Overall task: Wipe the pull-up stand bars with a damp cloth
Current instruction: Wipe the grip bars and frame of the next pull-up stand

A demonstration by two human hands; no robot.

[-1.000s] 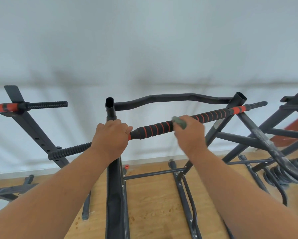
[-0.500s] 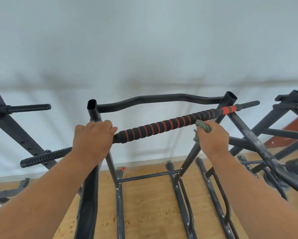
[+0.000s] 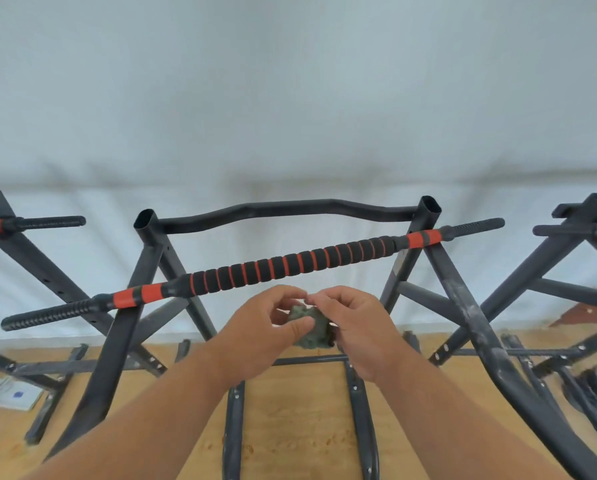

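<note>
Your left hand (image 3: 266,327) and right hand (image 3: 356,327) meet in front of you, just below the padded bar, and both are off the stand. Between them sits the cloth (image 3: 311,329), a small crumpled grey-green wad: your left thumb lies across its front with the fingers curled above it, and your right hand pinches it from the other side, fingertips nearly meeting your left ones at the top. The padded bar (image 3: 290,263), black foam ringed with orange bands and with ribbed black ends, runs slantwise across the pull-up stand (image 3: 117,341), lower at your left and higher at your right. Behind it, a bent black bar (image 3: 283,207) joins the two open-topped uprights. The right-hand leg of the stand (image 3: 470,317) shows pale dusty smears along its length. More dark frames stand to either side: one at your left (image 3: 30,258) and one at your right (image 3: 567,244), each with an orange-banded handle. All of it rests on a wooden floor (image 3: 297,427) before a pale wall (image 3: 290,98).
</note>
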